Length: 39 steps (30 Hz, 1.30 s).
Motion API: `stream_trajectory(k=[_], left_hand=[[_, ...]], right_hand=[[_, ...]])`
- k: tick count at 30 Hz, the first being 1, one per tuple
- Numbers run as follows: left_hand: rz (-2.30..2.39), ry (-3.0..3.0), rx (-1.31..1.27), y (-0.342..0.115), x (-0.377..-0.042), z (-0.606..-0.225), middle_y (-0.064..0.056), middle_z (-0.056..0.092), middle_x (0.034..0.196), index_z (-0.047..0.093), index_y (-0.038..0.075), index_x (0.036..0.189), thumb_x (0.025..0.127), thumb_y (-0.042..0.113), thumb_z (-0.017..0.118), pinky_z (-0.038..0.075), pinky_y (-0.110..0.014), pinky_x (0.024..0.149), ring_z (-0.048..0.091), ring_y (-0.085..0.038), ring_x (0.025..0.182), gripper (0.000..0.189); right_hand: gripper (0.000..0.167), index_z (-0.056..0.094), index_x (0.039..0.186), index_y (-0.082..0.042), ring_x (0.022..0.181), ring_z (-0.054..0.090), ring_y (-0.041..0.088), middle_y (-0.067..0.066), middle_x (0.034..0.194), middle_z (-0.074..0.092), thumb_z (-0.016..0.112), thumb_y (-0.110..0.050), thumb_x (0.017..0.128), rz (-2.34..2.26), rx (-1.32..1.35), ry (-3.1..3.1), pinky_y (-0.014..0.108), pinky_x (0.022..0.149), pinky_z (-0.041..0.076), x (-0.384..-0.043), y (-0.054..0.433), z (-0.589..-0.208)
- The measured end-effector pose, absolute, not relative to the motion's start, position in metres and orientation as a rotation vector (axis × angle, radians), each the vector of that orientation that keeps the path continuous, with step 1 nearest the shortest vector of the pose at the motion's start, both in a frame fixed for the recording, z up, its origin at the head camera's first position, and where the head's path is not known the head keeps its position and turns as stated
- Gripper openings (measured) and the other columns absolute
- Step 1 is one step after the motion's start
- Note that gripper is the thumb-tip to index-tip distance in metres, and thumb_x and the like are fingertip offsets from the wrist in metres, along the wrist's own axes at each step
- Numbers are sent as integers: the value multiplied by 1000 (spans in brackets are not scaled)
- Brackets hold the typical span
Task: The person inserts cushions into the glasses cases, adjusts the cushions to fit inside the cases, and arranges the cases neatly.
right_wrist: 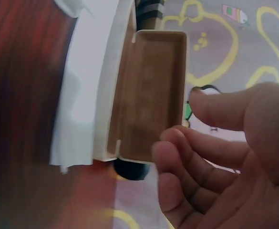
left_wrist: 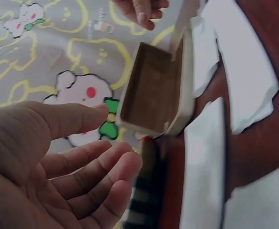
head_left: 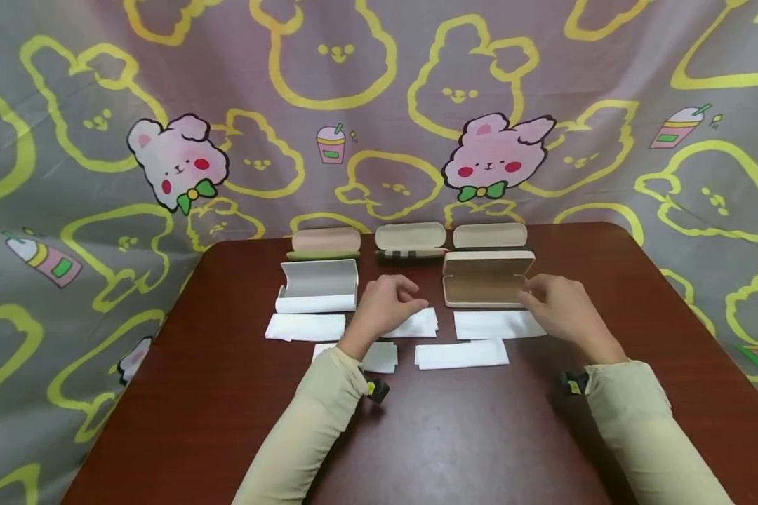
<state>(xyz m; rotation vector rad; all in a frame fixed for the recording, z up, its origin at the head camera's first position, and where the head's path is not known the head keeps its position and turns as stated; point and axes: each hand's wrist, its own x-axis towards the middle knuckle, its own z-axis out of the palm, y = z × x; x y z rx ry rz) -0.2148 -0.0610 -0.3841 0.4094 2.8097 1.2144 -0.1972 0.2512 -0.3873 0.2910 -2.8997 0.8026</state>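
Note:
My left hand (head_left: 384, 306) hangs over the middle of the table with its fingers loosely bent and nothing in them. Under it lies a folded white cloth (head_left: 422, 322), partly covered in the head view. On the right, my right hand (head_left: 565, 312) is beside an open cream glasses case (head_left: 488, 289) with a brown lining. Its thumb and fingers stand apart in the right wrist view, holding nothing; whether the fingertips touch the case cannot be told. Another folded white cloth (head_left: 494, 325) lies in front of that case. An open white glasses case (head_left: 318, 303) stands to the left.
Behind are more open cases: a green one with a pink lining (head_left: 326, 240), a checked one (head_left: 410, 237) and a pale-lined one (head_left: 489, 236). More folded cloths (head_left: 305, 327) (head_left: 461, 354) lie nearer. A patterned curtain (head_left: 379, 140) hangs behind the brown table (head_left: 442, 435).

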Motion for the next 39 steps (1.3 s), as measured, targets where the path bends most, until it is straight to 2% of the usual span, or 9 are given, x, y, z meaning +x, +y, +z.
stream_trajectory(k=[8, 19, 21, 24, 26, 29, 31, 35, 39], left_hand=[[896, 2873, 445, -16, -216, -401, 5, 71, 86, 77, 11, 106, 87, 30, 79, 52, -30, 72, 66, -15, 81, 27], [591, 2921, 455, 10, -217, -412, 2, 74, 104, 78, 18, 110, 89, 26, 76, 56, -40, 68, 70, -25, 95, 22], [551, 2918, 470, 13, -217, -413, 3, 73, 100, 78, 19, 107, 89, 25, 75, 55, -39, 65, 70, -24, 89, 18], [476, 2907, 492, 17, -219, -415, 2, 69, 82, 74, 16, 85, 90, 23, 72, 51, -37, 57, 65, -20, 73, 9], [433, 2903, 492, 19, -220, -417, 1, 63, 71, 65, 15, 71, 90, 22, 71, 48, -37, 53, 57, -18, 65, 21], [399, 2911, 477, 22, -222, -419, 1, 55, 65, 51, 16, 62, 90, 22, 69, 45, -37, 52, 51, -17, 63, 33], [385, 2931, 467, 24, -224, -420, 1, 57, 67, 51, 17, 62, 90, 23, 70, 47, -38, 53, 54, -18, 65, 34], [331, 2979, 475, 30, -226, -421, -4, 68, 82, 61, 17, 71, 91, 27, 72, 51, -41, 55, 66, -24, 75, 25], [286, 3006, 497, 34, -229, -421, -6, 71, 89, 65, 17, 77, 92, 26, 72, 52, -41, 54, 69, -27, 78, 18]], right_hand=[[26, 74, 96, 4, 75, 60, 29, 12, 85, 72, 69, -22, 93, 877, 24, -2964, 36, 59, 46, -195, 268, -404], [23, 75, 95, 2, 83, 61, 31, 9, 85, 71, 75, -21, 88, 904, -16, -3039, 36, 63, 46, -192, 275, -427], [24, 74, 97, 2, 83, 61, 31, 10, 86, 70, 76, -21, 87, 912, -13, -3051, 37, 63, 47, -193, 278, -429], [26, 74, 100, 2, 85, 62, 31, 12, 90, 70, 77, -21, 87, 946, -6, -3061, 37, 64, 47, -195, 281, -430], [27, 73, 102, 2, 85, 61, 31, 13, 92, 70, 77, -21, 87, 982, -7, -3068, 37, 64, 48, -197, 282, -431], [27, 72, 102, 0, 85, 61, 30, 13, 93, 69, 78, -21, 87, 1026, -15, -3066, 36, 64, 47, -200, 282, -431], [23, 73, 100, -2, 83, 59, 29, 11, 91, 69, 77, -21, 88, 1041, -21, -3063, 35, 63, 46, -201, 282, -431], [15, 73, 92, -5, 79, 56, 28, 7, 83, 67, 76, -19, 88, 1050, -20, -3059, 35, 61, 44, -203, 282, -430], [14, 72, 90, -6, 78, 55, 27, 7, 82, 65, 76, -19, 89, 1060, -23, -3054, 35, 61, 43, -203, 283, -430]])
